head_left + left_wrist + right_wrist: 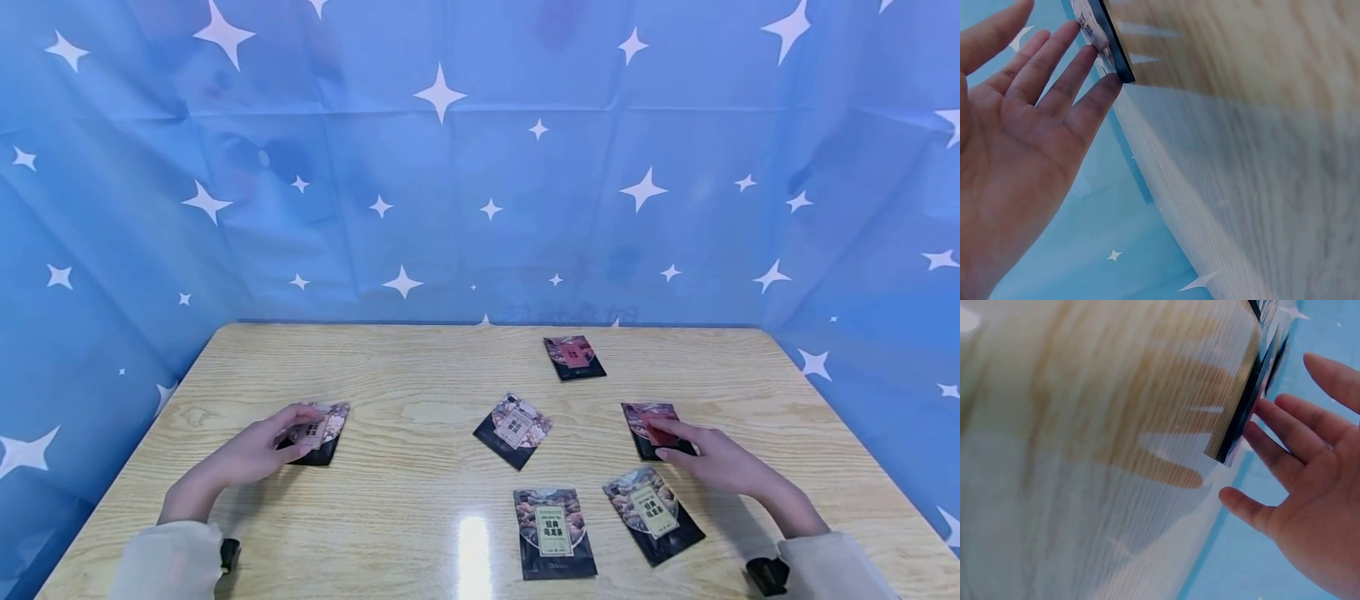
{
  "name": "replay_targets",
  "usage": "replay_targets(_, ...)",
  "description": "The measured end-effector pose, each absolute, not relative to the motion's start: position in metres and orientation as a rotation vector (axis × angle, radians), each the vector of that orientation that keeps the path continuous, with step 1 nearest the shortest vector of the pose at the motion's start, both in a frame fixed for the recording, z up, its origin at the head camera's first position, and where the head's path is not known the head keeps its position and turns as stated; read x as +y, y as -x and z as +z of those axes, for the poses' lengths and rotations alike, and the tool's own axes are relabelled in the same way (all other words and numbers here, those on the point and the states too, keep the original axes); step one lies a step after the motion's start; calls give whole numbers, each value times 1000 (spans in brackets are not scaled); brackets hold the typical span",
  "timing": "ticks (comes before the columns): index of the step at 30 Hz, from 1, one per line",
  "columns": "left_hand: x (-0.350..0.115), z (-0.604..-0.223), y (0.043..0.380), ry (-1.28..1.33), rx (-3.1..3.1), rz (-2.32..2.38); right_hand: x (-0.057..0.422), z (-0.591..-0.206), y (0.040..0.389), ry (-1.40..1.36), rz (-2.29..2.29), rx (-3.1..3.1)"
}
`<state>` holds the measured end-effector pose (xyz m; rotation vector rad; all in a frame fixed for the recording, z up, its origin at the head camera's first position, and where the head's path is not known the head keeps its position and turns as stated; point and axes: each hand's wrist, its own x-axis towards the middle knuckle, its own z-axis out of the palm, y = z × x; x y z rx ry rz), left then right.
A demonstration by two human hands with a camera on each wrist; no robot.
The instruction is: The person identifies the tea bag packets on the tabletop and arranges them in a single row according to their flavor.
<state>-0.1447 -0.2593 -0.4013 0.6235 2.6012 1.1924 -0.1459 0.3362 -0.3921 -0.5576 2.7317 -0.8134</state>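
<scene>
At the left of the table, my left hand point(243, 452) rests its fingers on a black tea sachet point(327, 442) with a pink label. In the left wrist view that hand point(1035, 131) has fairly straight fingers, their tips touching the sachet point(1113, 40). Over on the right, my right hand point(720, 460) touches a red-labelled tea sachet point(640, 414) lying flat, and covers part of it. The right wrist view shows this hand point(1316, 456) with its fingers spread and two fingertips against the sachet point(1241, 415).
Another pink-labelled sachet point(513, 429) lies mid-table, and a red-labelled one point(574, 358) is near the back edge. Two green-labelled oolong tea sachets point(555, 533) point(654, 515) lie closer to the front. A blue star-patterned curtain point(480, 167) surrounds the wooden table point(405, 500).
</scene>
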Motion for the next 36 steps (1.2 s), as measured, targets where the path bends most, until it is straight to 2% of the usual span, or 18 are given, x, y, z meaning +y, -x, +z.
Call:
replay_targets(17,-263,-402,146,-600,2572,1199,322,-376,150,622,-869,2769)
replay_targets(24,-263,-403,147,-586,2563,1209,296,-365,159,704,-944,2701)
replay_targets(36,-261,-401,147,-572,2552,1207,231,-369,169,820,-957,2560)
